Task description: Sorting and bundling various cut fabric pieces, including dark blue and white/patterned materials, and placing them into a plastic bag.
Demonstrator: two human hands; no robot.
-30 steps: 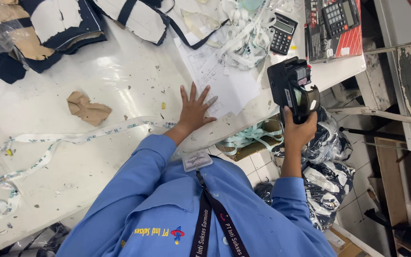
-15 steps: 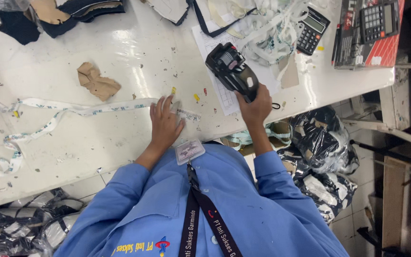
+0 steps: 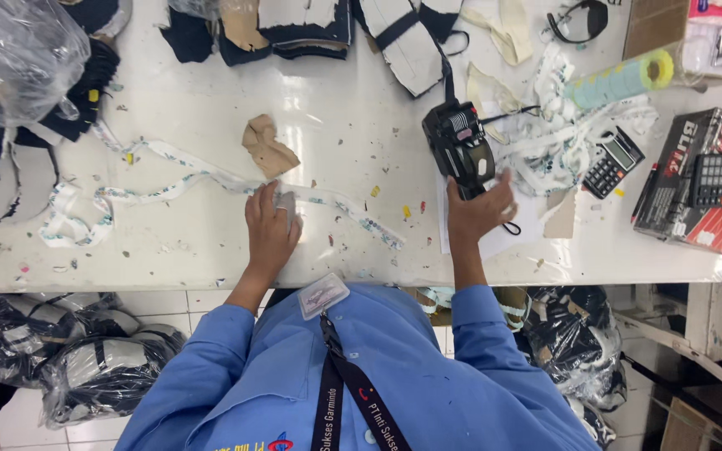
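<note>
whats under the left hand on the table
The left hand lies flat on a long white label strip and a small pale piece at its fingertips; the palm hides the rest.

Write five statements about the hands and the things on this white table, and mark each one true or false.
1. The right hand grips a black handheld label gun. True.
2. The left hand is raised clear of the table. False: it lies flat on the table, on the long paper strip.
3. A crumpled brown paper scrap lies just beyond the left hand. True.
4. The small black calculator sits beside the left hand. False: it lies to the right of the label gun.
5. The label gun rests in a red box. False: the right hand holds it over the table.
</note>
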